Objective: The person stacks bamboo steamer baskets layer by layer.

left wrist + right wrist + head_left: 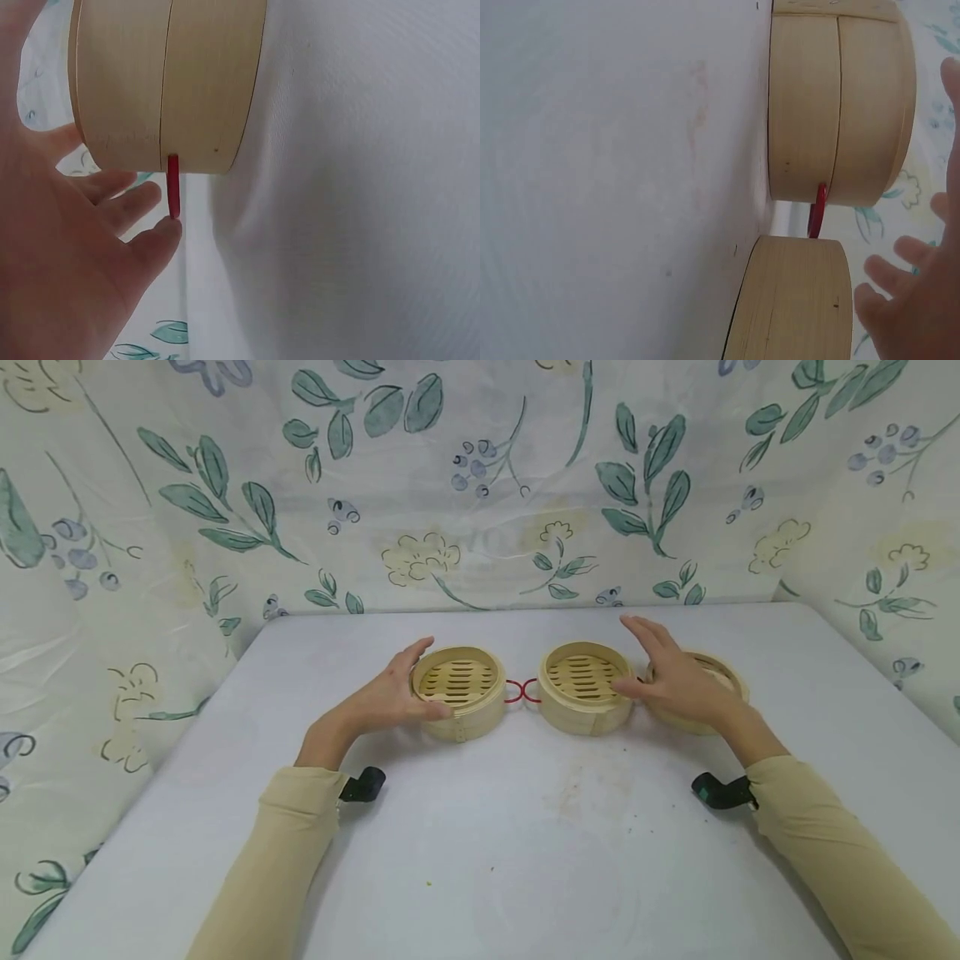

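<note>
Two grips stand wide: left hand (pixel 397 689) half around the left basket (pixel 474 720), right hand (pixel 678 681) above the right basket (pixel 799 300), thumb toward the middle basket (pixel 577 717).

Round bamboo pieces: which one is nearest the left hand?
The leftmost steamer: the left hand spans its side, while the middle steamer and rightmost bamboo piece sit by the right hand.

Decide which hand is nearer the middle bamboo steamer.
Right. The right hand is at the right side of the middle steamer; the left hand is farther, beside the left steamer.
</note>
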Demonstrator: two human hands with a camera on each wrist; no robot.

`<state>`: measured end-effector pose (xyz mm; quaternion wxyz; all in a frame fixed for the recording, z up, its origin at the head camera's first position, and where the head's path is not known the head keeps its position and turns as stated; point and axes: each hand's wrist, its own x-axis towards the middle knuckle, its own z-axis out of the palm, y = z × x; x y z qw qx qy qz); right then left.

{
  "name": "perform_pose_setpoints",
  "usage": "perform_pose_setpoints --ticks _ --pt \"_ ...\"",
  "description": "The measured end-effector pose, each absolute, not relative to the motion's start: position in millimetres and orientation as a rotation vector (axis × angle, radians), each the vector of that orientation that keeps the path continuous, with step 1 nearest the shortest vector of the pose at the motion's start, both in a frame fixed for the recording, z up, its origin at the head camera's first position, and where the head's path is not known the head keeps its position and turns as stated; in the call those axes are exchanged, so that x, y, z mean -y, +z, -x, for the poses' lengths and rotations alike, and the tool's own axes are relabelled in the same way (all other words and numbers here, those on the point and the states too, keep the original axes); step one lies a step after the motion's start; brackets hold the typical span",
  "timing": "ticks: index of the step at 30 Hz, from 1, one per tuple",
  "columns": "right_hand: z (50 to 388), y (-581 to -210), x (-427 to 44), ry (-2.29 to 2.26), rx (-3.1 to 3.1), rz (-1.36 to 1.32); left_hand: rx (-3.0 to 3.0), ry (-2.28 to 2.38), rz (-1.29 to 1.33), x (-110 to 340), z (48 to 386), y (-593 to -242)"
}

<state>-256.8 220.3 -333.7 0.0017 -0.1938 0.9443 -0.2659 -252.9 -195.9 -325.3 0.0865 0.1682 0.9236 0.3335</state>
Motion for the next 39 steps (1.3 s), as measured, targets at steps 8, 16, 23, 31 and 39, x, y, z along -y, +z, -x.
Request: perform_pose_setpoints --ticks 8,16,23,31,39 --pt "254.4 -337.6 -210.6 -0.843 -2.904 0.612 -2.727 1.0 -0.468 195.3 251.0 -327.7" --pt "255.4 -341.1 -206.8 -0.889 -2.84 0.615 -2.717 1.014 -0.474 194.4 250.7 -332.2" --pt "258.6 -345.0 -205.2 -0.863 -2.824 0.632 -2.7 1.012 -0.435 191.3 249.8 -331.8" --pt "258.2 -345.6 -199.0 -0.866 -2.801 0.696 -2.707 1.0 -0.406 189.0 249.5 -333.5" --pt "257.3 -348.3 -193.0 -0.863 -2.797 0.728 -2.706 1.004 -0.388 187.4 247.8 -332.4"
